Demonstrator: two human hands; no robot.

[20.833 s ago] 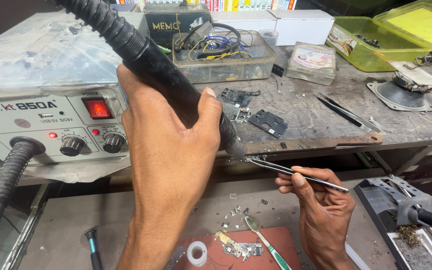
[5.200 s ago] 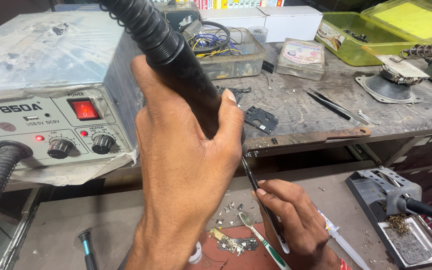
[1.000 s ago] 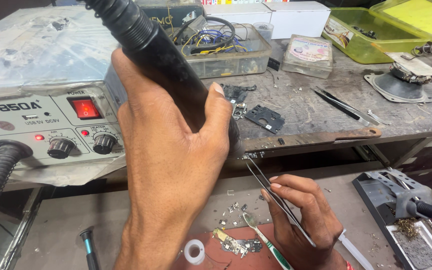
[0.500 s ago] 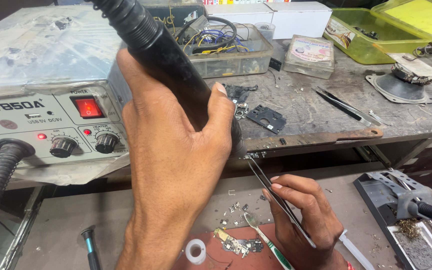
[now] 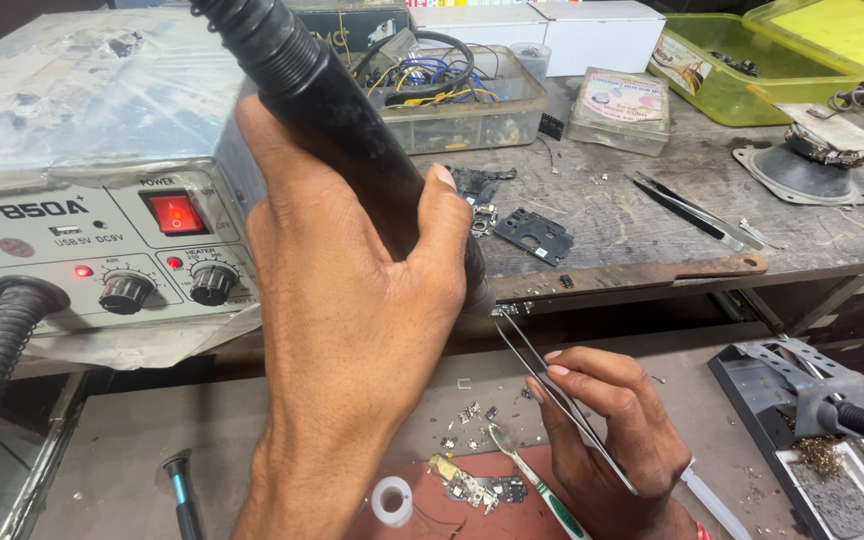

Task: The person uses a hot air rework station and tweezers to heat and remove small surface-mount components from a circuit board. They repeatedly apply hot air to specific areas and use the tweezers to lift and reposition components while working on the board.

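Hot-air wand [image 5: 352, 150], gripped by left hand [image 5: 352, 310], could scorch the right hand [image 5: 602, 430] (pinching tweezers [image 5: 552, 395]) if it dips.

On your bench, a clear plastic tub [image 5: 457, 105] of tangled wires stands beside a small round-labelled box [image 5: 620, 108], with a green tray [image 5: 742, 85] further right. A spare pair of tweezers [image 5: 697, 210] lies flat near a black bracket plate [image 5: 534, 235]. Below you, a toothbrush [image 5: 532, 480] and a solder-wire roll [image 5: 392, 500] rest by the red mat [image 5: 452, 510], and a soldering-iron stand [image 5: 802, 390] sits at right
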